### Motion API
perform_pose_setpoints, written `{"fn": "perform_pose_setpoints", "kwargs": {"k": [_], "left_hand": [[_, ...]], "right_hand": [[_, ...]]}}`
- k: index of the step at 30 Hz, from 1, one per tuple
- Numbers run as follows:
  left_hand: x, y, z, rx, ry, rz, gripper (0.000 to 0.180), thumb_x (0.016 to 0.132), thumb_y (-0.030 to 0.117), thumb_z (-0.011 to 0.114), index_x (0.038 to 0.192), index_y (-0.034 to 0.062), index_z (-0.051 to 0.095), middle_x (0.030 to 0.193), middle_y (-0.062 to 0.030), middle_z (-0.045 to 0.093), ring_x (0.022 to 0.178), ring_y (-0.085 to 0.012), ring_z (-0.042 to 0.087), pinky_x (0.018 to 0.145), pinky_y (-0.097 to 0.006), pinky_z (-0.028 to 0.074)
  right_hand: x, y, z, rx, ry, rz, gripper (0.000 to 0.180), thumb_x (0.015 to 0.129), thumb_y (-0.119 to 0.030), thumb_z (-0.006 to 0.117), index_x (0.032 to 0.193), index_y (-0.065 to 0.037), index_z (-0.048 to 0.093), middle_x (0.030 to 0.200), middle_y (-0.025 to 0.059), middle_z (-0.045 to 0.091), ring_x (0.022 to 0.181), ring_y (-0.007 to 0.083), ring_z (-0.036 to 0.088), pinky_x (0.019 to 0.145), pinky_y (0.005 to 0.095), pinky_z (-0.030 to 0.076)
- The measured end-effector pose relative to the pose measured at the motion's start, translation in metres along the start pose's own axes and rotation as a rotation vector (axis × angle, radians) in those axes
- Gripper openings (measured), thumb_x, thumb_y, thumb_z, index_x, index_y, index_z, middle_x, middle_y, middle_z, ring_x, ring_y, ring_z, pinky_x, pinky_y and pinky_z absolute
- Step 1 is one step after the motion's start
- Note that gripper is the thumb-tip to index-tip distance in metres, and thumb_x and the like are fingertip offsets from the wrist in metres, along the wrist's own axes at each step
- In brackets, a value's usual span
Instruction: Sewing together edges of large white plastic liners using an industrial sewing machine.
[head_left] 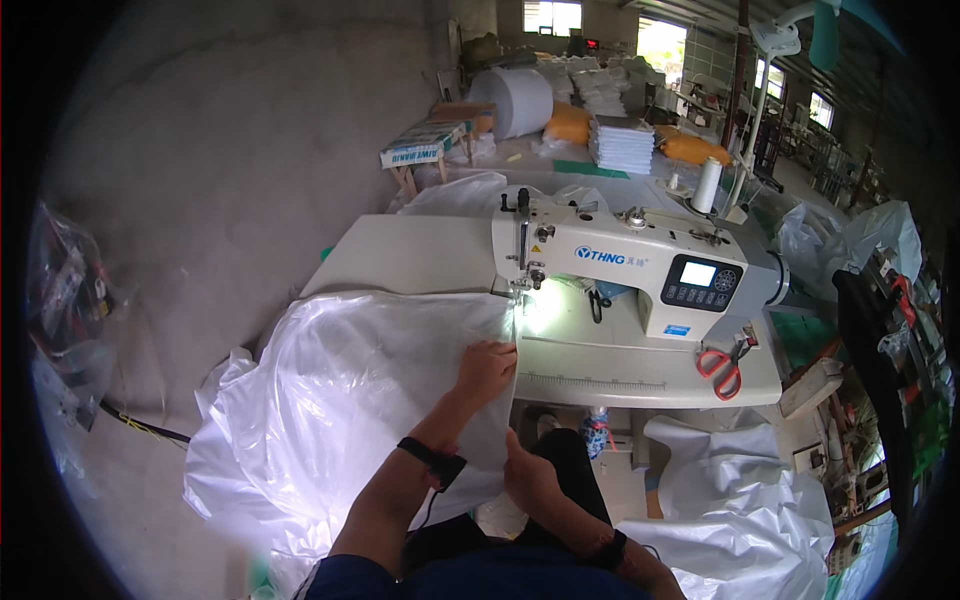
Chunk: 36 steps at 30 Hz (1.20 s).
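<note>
A: Ok, live at the sewing machine point(640, 265). Left hand point(485, 370) lies flat on the white plastic sheet point(350, 400), fingers spread, palm pressing the edge down, right up near the needle point(521, 290).

B: And the right hand point(530, 475)?

A: Lower down, close to the body, grip pinched on the sheet's near edge, holding it taut I'd say.

B: How far along, approx?

A: Looks early-ish to me. The edge sits at the needle, lamp lit there, but most of the sheet is bunched to the left, spilling off the table point(400, 255) toward the floor. Can't make out any finished seam, too small and glary.

B: So lots left to feed thru?

A: My guess, yes, the bulk hasn't gone under the foot.

B: Materials?

A: Sheet is thin, glossy, semi-clear film, crinkly folds, bright glare. Table is smooth, pale, flat w/ a ruler strip on its front edge. Machine is a hard white body w/ a small screen panel. Red-handled scissors point(722, 368) lie on the table's right end. A white thread cone point(708, 186) stands behind. More of the same film is heaped on the floor at right point(740, 500).
</note>
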<state>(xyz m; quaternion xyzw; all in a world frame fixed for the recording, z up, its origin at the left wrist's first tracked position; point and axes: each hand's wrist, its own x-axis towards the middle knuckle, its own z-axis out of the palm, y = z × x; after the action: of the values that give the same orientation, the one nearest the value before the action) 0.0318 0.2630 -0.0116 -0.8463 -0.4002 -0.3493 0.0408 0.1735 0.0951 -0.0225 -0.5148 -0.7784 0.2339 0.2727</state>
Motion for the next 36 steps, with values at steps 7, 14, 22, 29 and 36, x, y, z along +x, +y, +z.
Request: {"fn": "perform_pose_setpoints", "kwargs": {"k": [7, 14, 22, 29, 36], "left_hand": [[-0.034, 0.046, -0.009, -0.196, -0.293, -0.742, 0.031, 0.079, 0.019, 0.059, 0.107, 0.0056, 0.055, 0.083, -0.015, 0.064, 0.08, -0.0351, 0.062, 0.071, -0.045, 0.049], [-0.067, 0.064, -0.012, -0.305, -0.308, -0.742, 0.028, 0.079, 0.027, 0.062, 0.095, 0.0047, 0.058, 0.074, -0.0141, 0.063, 0.071, -0.0344, 0.063, 0.066, -0.04, 0.048], [-0.094, 0.091, -0.058, -0.14, -0.004, -0.411, 0.033, 0.081, 0.028, 0.062, 0.102, 0.0031, 0.06, 0.091, -0.0157, 0.06, 0.087, -0.0329, 0.057, 0.076, -0.042, 0.045], [-0.181, 0.104, -0.064, 0.112, -0.232, -0.486, 0.03, 0.081, 0.026, 0.058, 0.105, 0.0066, 0.056, 0.094, -0.0124, 0.059, 0.094, -0.0319, 0.055, 0.077, -0.045, 0.044], [-0.229, 0.08, -0.078, 0.119, -0.333, -0.484, 0.01, 0.081, 0.017, 0.056, 0.083, 0.0083, 0.056, 0.081, -0.01, 0.059, 0.078, -0.0294, 0.06, 0.066, -0.045, 0.046]], "right_hand": [[0.002, 0.011, 0.019, -0.264, -0.132, -0.029, 0.051, 0.083, -0.01, 0.051, 0.13, 0.002, 0.037, 0.071, 0.0152, 0.061, 0.062, 0.0306, 0.063, 0.054, 0.0352, 0.049], [0.013, 0.028, 0.043, 0.439, 0.272, 0.074, 0.043, 0.088, -0.004, 0.043, 0.131, -0.003, 0.044, 0.072, 0.0123, 0.057, 0.059, 0.0167, 0.058, 0.056, 0.028, 0.046], [0.061, 0.018, 0.042, 1.081, 0.176, 0.301, 0.042, 0.089, -0.002, 0.036, 0.13, -0.001, 0.042, 0.105, 0.0148, 0.057, 0.095, 0.0162, 0.054, 0.081, 0.027, 0.044], [0.085, 0.027, 0.024, 0.208, 0.324, 0.106, 0.047, 0.086, -0.004, 0.041, 0.132, -0.002, 0.035, 0.085, 0.0271, 0.062, 0.076, 0.043, 0.061, 0.069, 0.0472, 0.048], [0.117, 0.019, 0.012, -0.038, 0.178, 0.185, 0.05, 0.084, -0.01, 0.046, 0.131, 0.002, 0.033, 0.074, 0.0279, 0.06, 0.072, 0.0431, 0.061, 0.067, 0.0497, 0.048]]}}
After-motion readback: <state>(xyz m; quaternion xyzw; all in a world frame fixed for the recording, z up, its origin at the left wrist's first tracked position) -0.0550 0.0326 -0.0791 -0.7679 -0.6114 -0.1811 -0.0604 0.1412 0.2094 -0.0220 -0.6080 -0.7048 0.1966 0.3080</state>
